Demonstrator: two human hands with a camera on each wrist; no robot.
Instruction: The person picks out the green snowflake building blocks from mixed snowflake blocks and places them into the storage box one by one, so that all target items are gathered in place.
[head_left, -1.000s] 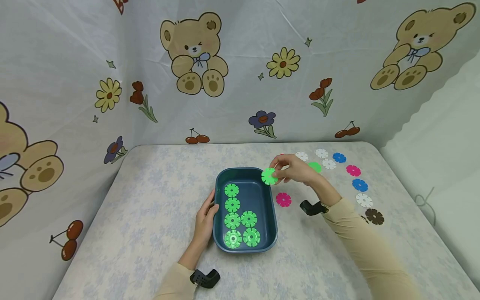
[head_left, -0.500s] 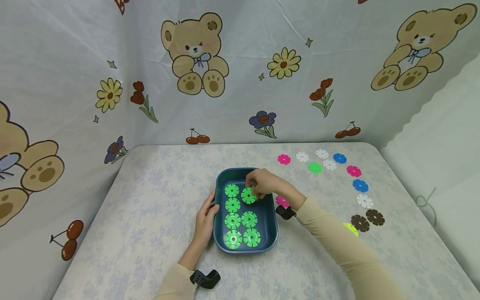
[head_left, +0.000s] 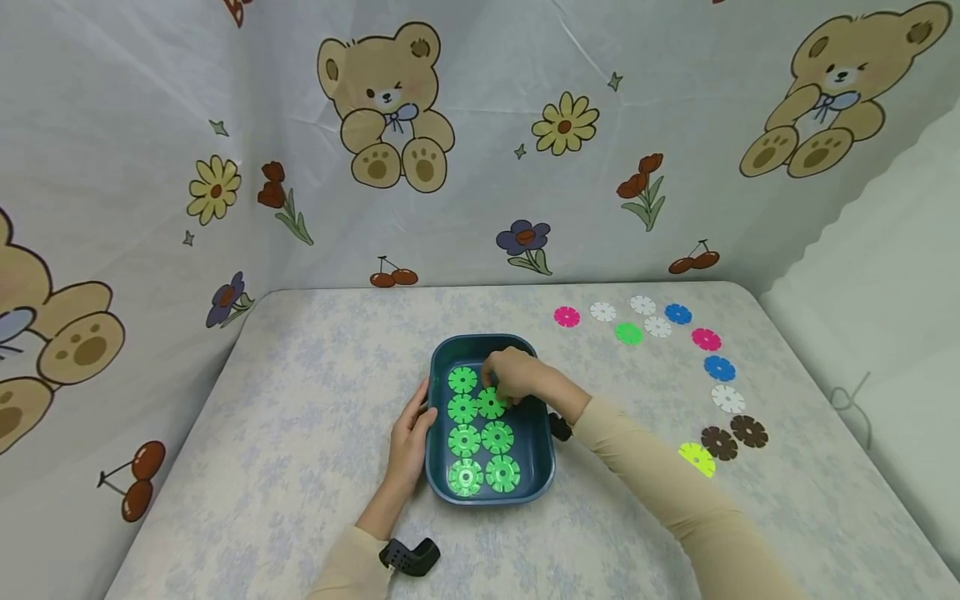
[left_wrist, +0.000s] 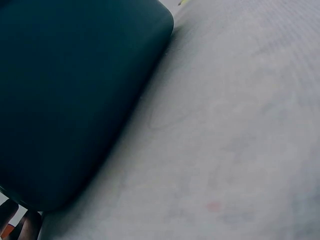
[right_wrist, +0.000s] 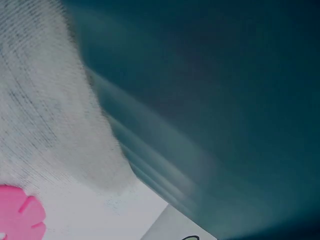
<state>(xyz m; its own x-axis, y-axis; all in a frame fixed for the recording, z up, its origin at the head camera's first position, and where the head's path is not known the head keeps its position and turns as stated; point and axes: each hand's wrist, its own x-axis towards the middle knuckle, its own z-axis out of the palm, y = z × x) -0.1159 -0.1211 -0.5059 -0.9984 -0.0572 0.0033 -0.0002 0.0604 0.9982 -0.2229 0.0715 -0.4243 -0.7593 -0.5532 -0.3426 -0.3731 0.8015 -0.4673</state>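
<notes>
My left hand (head_left: 407, 442) holds the left side of a dark blue tray (head_left: 545, 467), thumb at the rim and fingers along the outer wall. In the left wrist view, fingertips show beside the tray's wall (left_wrist: 75, 100). My right hand (head_left: 516, 372) reaches inside the tray and pinches a green notched disc (head_left: 491, 403), partly covered by its fingers. This disc lies in the right column, above another green disc (head_left: 497, 437). Several green discs (head_left: 462, 409) form the left column. The right wrist view shows only the tray wall (right_wrist: 200, 100) close up, not the fingers.
Right of the tray lie loose discs: pink (head_left: 567, 317), white (head_left: 603, 312), green (head_left: 628, 333), blue (head_left: 719, 368), brown (head_left: 719, 443) and yellow (head_left: 697, 459). A pink disc (right_wrist: 20, 212) beside the tray shows in the right wrist view. A bear-printed curtain (head_left: 465, 225) stands behind the table.
My right hand has carried the green disc from over the tray's right rim leftward and down into the right column. The left hand and tray have stayed put.
</notes>
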